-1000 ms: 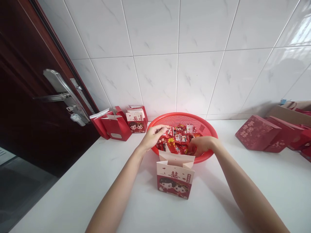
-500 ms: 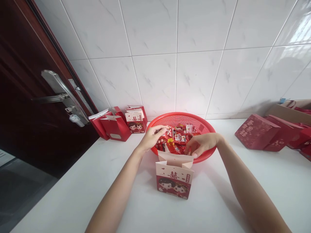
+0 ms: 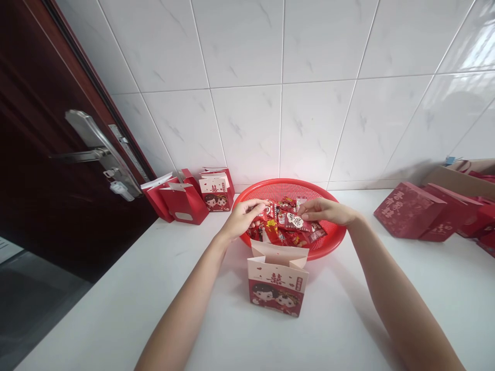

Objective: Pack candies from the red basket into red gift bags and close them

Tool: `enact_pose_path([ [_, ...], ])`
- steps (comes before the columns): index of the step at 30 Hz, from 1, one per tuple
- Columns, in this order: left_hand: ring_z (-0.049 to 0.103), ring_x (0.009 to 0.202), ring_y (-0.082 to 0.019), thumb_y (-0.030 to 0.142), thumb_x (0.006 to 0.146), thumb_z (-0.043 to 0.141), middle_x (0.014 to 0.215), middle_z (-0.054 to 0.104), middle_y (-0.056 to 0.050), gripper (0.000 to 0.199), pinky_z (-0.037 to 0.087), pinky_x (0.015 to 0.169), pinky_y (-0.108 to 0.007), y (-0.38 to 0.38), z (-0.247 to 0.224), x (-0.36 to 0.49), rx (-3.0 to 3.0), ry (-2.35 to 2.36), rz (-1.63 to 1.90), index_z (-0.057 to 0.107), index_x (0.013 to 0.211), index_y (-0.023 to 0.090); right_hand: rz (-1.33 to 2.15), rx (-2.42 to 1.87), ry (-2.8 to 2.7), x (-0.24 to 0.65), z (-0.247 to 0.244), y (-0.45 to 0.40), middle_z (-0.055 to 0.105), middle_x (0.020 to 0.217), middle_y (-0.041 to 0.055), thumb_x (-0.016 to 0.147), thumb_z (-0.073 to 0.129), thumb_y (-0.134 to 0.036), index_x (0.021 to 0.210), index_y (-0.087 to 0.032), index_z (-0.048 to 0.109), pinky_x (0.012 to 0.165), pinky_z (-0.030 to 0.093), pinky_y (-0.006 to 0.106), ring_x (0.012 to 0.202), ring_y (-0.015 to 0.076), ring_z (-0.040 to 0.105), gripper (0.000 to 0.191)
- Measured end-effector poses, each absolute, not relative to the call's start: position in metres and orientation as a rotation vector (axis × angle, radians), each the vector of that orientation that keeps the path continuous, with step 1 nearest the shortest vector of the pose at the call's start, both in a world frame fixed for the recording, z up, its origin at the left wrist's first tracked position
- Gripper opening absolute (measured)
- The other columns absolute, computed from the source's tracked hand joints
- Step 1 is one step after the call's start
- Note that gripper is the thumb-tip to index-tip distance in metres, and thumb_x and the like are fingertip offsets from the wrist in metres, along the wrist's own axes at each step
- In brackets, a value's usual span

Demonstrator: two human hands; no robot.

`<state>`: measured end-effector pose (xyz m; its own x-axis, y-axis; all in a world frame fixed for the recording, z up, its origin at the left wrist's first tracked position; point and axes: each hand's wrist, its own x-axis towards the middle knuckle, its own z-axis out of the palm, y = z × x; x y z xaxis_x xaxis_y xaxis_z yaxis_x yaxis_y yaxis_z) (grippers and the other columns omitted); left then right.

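Observation:
A red plastic basket (image 3: 335, 242) holds a heap of wrapped candies (image 3: 273, 232). Over its left side, my left hand (image 3: 244, 219) is closed on a small red candy packet (image 3: 261, 215), partly covered by the fingers. My right hand (image 3: 323, 211) pinches a red candy packet (image 3: 294, 221) with a white patch and lettering, above the heap. In front of the basket stands a gift box (image 3: 276, 286), pink-white above and red below, with two cartoon figures. Its top is open and its inside bottom is hidden.
Red gift boxes (image 3: 185, 203) and a cartoon-printed box (image 3: 215, 195) stand at the back left of the white table (image 3: 216, 330). Dark red boxes (image 3: 410, 210) and a cardboard carton (image 3: 443, 178) are at the right. A tiled wall and a door with a handle (image 3: 96, 154) border the table.
My right hand has risen from down among the candies and now holds up a red packet with a white patch. My left hand and the gift box have stayed in place.

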<state>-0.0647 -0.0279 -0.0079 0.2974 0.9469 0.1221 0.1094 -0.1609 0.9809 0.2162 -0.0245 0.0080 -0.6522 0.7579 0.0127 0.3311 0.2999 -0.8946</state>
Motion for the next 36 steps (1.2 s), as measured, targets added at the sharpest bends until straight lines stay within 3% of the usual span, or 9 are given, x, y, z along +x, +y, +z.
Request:
enact_pose_path([
  [10, 0.062, 0.075, -0.014, 0.060, 0.073, 0.076, 0.127, 0.068, -0.011, 0.052, 0.048, 0.057, -0.023, -0.029, -0.006, -0.064, 1.536, 1.019, 1.011, 0.079, 0.106, 0.020, 1.320, -1.004, -2.158, 0.212, 0.009, -0.024, 0.066, 0.080, 0.0029, 0.084, 0.070, -0.053, 0.086, -0.016, 0.071, 0.070, 0.047, 0.032, 0.075, 0.0167, 0.059, 0.037],
  [16, 0.061, 0.073, -0.013, 0.060, 0.069, 0.080, 0.128, 0.068, -0.011, 0.052, 0.046, 0.055, -0.021, -0.031, -0.005, -0.064, 1.493, 1.011, 1.028, 0.078, 0.099, 0.018, 1.349, -1.052, -2.115, 0.209, 0.013, -0.028, 0.068, 0.081, 0.0038, 0.083, 0.070, -0.055, 0.081, -0.018, 0.067, 0.076, 0.049, 0.035, 0.079, 0.0198, 0.064, 0.037],
  [31, 0.061, 0.071, -0.012, 0.060, 0.068, 0.080, 0.133, 0.065, -0.012, 0.052, 0.046, 0.054, -0.021, -0.029, -0.006, -0.064, 1.475, 1.004, 1.031, 0.078, 0.099, 0.018, 1.102, -1.151, -2.182, 0.210, 0.007, -0.021, 0.072, 0.087, 0.0061, 0.078, 0.071, -0.053, 0.087, -0.018, 0.076, 0.076, 0.051, 0.035, 0.083, 0.0215, 0.065, 0.036],
  [34, 0.061, 0.071, -0.011, 0.059, 0.068, 0.081, 0.128, 0.067, -0.010, 0.050, 0.045, 0.054, -0.021, -0.030, -0.006, -0.063, 1.466, 1.008, 1.039, 0.078, 0.098, 0.018, 1.111, -1.114, -2.319, 0.211, 0.005, -0.019, 0.074, 0.090, 0.0071, 0.081, 0.070, -0.047, 0.089, -0.018, 0.078, 0.078, 0.052, 0.035, 0.085, 0.0222, 0.067, 0.032],
  [36, 0.060, 0.067, -0.011, 0.057, 0.070, 0.080, 0.113, 0.070, -0.008, 0.049, 0.045, 0.054, -0.021, -0.030, -0.006, -0.064, 1.466, 1.017, 1.040, 0.078, 0.099, 0.018, 1.066, -1.164, -2.379, 0.210, 0.004, -0.017, 0.075, 0.089, 0.0070, 0.083, 0.067, -0.041, 0.088, -0.018, 0.079, 0.079, 0.053, 0.035, 0.085, 0.0227, 0.069, 0.026],
])
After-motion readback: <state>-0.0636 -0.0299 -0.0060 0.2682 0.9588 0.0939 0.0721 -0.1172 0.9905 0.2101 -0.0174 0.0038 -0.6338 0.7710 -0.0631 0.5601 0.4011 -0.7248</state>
